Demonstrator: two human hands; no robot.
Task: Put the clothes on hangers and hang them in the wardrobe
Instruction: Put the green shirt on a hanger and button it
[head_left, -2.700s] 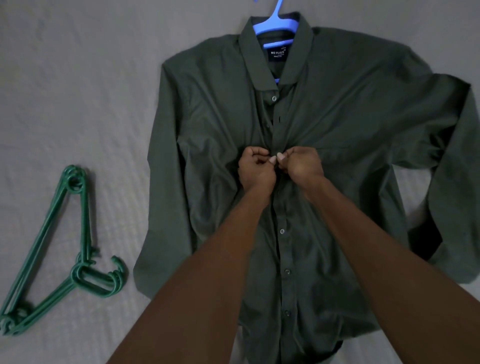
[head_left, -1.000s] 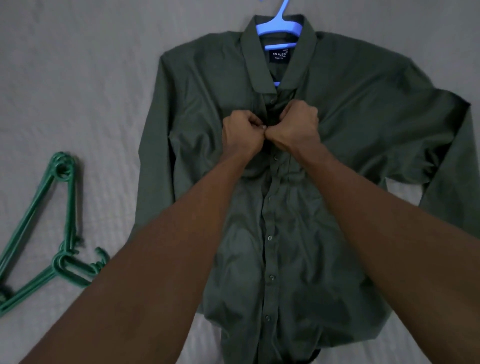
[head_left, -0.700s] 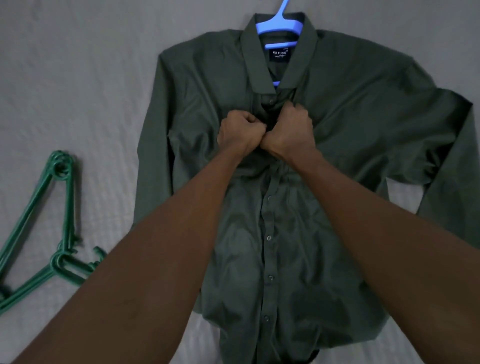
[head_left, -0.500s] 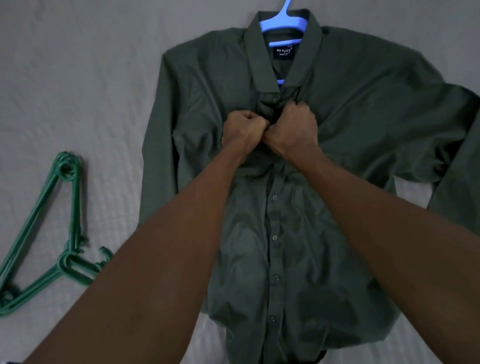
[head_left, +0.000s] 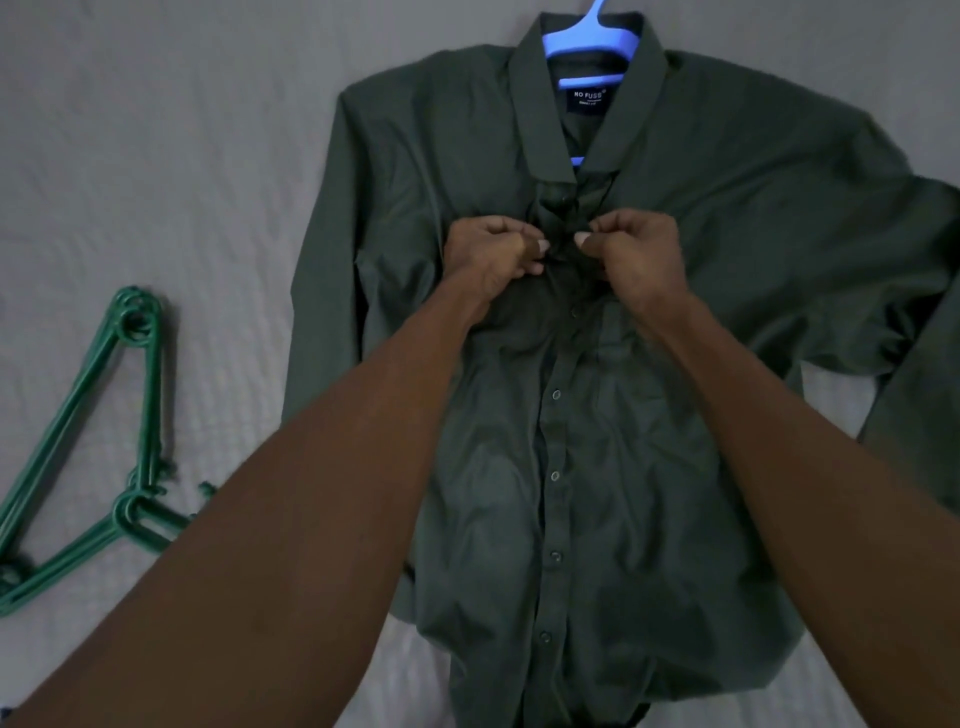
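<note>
At the far left we see a stack of green hangers (head_left: 104, 447) lying flat on the grey bed sheet (head_left: 156, 156), nested so tightly that we cannot count them exactly (several hooks and rings overlap). They are well apart from the one dark green shirt (head_left: 701, 218), which lies face up and spread across the sheet, its collar toward the top of the view and its sleeves out to either side. Our left hand (head_left: 488, 254) sits on the shirt's chest just below the collar, fingers curled, thumb and fingers pinching the left edge of the button placket. Just beside it, with a small gap of bunched fabric between the two, our right hand (head_left: 634, 254) is curled the same way and pinches the right edge of the placket. So we have two hands, close together but not touching, each clamped on the shirt's front. Below them five buttons run down the placket, all closed as far as we can tell. One blue hanger (head_left: 587, 41) is inside the shirt, showing through the open collar, with its hook leaving the top of the view. A dark label (head_left: 589, 98) reading "NO FUSS" sits inside the neck.
</note>
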